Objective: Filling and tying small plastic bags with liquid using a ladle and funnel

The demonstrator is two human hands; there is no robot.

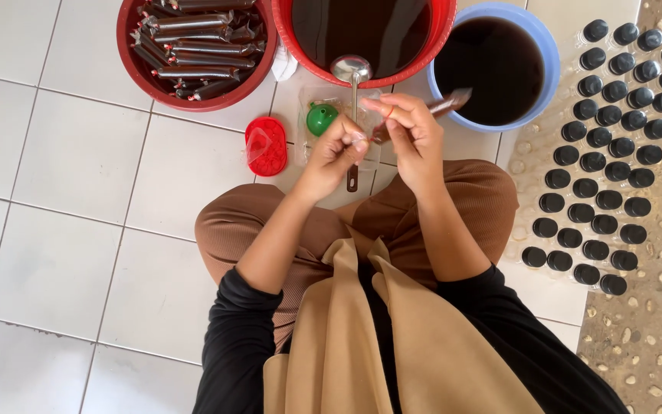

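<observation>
I sit on a white tiled floor and hold a narrow plastic pouch of dark liquid [447, 103] between both hands. My right hand [411, 130] grips the pouch at its neck, an orange rubber band around one finger. My left hand [331, 153] pinches the twisted open end of the same pouch. The filled part of the pouch points right, toward a blue basin [544, 46] of dark liquid. Below my hands a metal ladle [352, 77] lies with its bowl against a red bucket [442, 31] of dark liquid. A green funnel [319, 119] rests in a clear tray.
A red basin [262, 73] at the top left holds several filled dark pouches. A small red lidded box [266, 146] lies on the tiles. Rows of several clear bottles with black caps [607, 146] stand at the right, beside a pebbled strip of floor [660, 322].
</observation>
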